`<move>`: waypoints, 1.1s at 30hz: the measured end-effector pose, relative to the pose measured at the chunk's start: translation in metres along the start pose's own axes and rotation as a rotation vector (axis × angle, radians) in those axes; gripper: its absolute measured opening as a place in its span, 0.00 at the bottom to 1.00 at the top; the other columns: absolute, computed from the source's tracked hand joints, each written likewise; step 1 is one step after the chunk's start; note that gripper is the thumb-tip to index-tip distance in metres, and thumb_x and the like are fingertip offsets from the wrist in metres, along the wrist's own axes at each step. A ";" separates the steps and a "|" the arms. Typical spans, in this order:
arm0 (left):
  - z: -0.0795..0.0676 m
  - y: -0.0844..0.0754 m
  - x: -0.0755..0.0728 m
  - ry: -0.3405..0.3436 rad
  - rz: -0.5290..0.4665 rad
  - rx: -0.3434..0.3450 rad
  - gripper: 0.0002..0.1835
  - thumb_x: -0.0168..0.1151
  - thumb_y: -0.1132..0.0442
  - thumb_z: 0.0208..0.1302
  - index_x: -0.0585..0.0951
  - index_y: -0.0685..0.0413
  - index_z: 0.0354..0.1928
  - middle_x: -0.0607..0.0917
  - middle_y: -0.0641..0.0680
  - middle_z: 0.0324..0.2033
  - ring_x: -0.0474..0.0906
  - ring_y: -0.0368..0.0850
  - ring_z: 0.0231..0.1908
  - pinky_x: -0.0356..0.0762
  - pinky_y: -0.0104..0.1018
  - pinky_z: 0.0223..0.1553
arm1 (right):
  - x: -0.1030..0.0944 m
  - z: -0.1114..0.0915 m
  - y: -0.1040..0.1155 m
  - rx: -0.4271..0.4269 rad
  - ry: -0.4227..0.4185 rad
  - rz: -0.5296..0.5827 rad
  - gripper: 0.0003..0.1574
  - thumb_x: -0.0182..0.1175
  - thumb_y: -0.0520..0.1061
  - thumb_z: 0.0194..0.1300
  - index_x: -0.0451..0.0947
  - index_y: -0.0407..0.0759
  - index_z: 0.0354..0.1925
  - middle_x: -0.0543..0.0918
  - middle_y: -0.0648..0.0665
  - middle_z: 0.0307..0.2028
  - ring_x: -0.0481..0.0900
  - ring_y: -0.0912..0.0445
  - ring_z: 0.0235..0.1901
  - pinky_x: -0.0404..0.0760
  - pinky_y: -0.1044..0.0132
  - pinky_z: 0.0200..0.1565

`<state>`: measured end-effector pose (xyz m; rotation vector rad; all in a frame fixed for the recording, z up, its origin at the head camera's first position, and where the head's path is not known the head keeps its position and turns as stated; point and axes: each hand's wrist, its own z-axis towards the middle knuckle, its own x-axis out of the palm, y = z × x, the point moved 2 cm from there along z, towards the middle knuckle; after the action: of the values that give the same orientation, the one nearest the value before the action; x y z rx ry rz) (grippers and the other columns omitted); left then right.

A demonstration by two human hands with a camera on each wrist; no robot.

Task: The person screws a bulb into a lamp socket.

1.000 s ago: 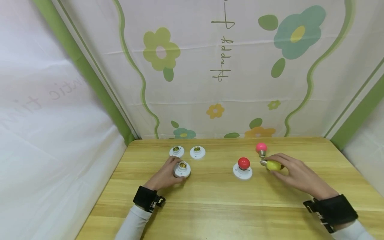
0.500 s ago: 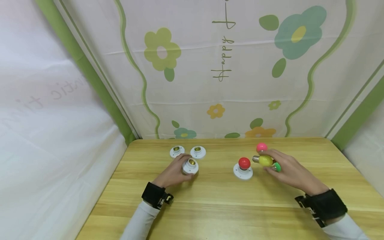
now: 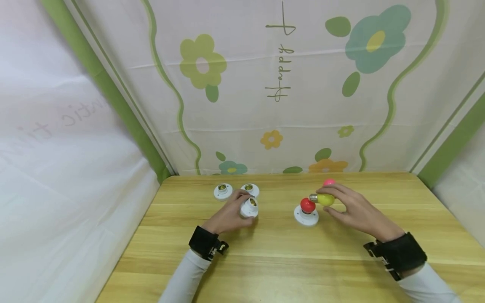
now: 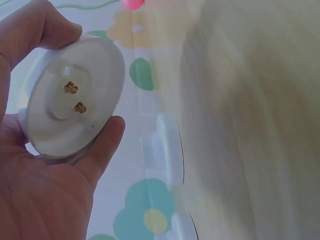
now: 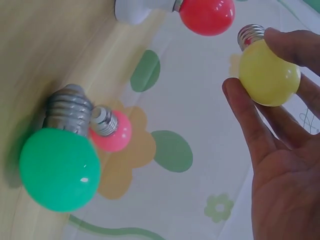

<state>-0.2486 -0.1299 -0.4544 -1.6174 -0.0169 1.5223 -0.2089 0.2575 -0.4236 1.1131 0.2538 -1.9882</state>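
My left hand (image 3: pixel 231 214) grips a white lamp holder (image 3: pixel 249 208) by its rim, lifted off the table and tilted with its socket toward the right. Its underside with two brass contacts faces the left wrist view. Between thumb and fingers, my right hand (image 3: pixel 356 212) pinches a yellow light bulb (image 5: pixel 270 74), its metal screw base pointing left. Beyond that base in the head view stands a red bulb (image 3: pixel 307 205), seated in another white lamp holder (image 3: pixel 306 218) on the table. The yellow bulb and the held lamp holder are well apart.
Two more lamp holders (image 3: pixel 223 192) with open sockets stand at the back left. A pink bulb (image 5: pixel 112 132) and a green bulb (image 5: pixel 60 170) lie on the table (image 3: pixel 288 269) at the right; the right hand hides the green one from the head view. A printed curtain (image 3: pixel 235 113) hangs behind.
My left hand has raised the lamp holder off the table, moved it right and tilted it. The right hand has lifted the yellow bulb and carried it left, toward the red one.
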 end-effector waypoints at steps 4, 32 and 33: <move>0.004 -0.004 0.002 0.008 -0.004 0.015 0.37 0.71 0.58 0.62 0.73 0.59 0.72 0.70 0.60 0.71 0.73 0.50 0.64 0.81 0.42 0.62 | 0.002 0.004 0.002 -0.005 0.010 -0.001 0.39 0.81 0.35 0.52 0.82 0.49 0.62 0.84 0.50 0.58 0.85 0.52 0.55 0.74 0.82 0.60; 0.023 -0.027 0.010 0.033 -0.065 0.043 0.35 0.71 0.56 0.62 0.74 0.54 0.71 0.74 0.56 0.68 0.77 0.45 0.57 0.80 0.35 0.56 | 0.009 0.029 0.022 -0.027 0.056 0.033 0.35 0.79 0.38 0.58 0.81 0.44 0.64 0.86 0.46 0.59 0.85 0.53 0.56 0.88 0.61 0.53; 0.023 -0.028 0.010 0.036 -0.066 0.042 0.35 0.71 0.56 0.62 0.74 0.54 0.71 0.74 0.56 0.68 0.76 0.45 0.56 0.80 0.35 0.56 | 0.009 0.031 0.023 -0.029 0.057 0.036 0.35 0.79 0.38 0.58 0.81 0.44 0.64 0.86 0.46 0.59 0.85 0.53 0.56 0.89 0.58 0.52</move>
<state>-0.2498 -0.0935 -0.4425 -1.5949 -0.0182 1.4343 -0.2132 0.2215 -0.4083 1.1492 0.2899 -1.9168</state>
